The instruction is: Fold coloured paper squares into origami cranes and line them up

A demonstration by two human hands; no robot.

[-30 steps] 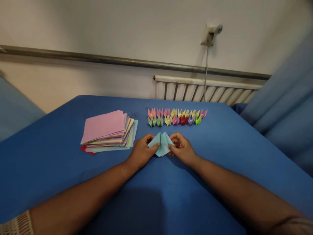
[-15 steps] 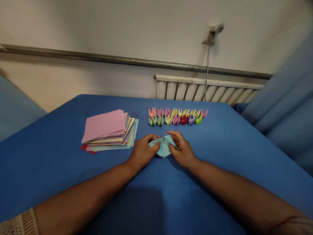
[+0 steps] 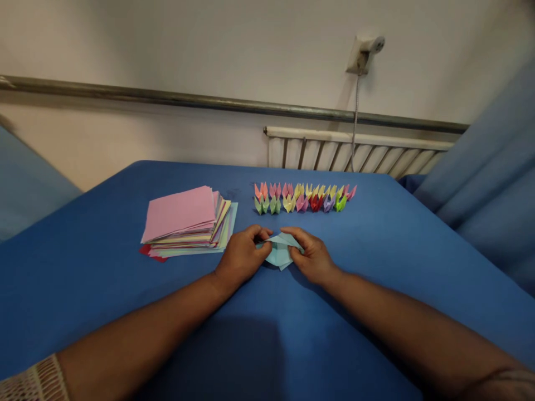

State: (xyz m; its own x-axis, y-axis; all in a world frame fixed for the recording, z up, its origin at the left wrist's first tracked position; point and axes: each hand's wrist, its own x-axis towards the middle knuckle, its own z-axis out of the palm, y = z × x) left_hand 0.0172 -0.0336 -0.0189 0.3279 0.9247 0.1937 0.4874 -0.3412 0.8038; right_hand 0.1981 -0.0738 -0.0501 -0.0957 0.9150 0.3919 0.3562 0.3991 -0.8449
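Between my two hands is a light blue sheet of origami paper (image 3: 281, 255), partly folded, held just above the blue table. My left hand (image 3: 244, 250) pinches its left corner between thumb and fingers. The right edge is gripped by my right hand (image 3: 312, 256), thumb on the near side and fingers curled over the far side. Part of the paper is hidden behind both hands. Beyond them stand two rows of small folded paper figures (image 3: 302, 203) in pink, yellow, green, red and purple.
To the left lies a thick stack of coloured paper (image 3: 181, 214), pink on top, with a red corner sticking out below. The blue table (image 3: 355, 340) reaches back to a wall with a metal rail (image 3: 200, 101), a radiator (image 3: 317, 150) and a plugged-in cord. Blue curtains (image 3: 497, 150) hang at the right.
The paper's far layer has been spread and its upper edge now runs flatter between the hands. My right index finger has shifted slightly left along that edge.
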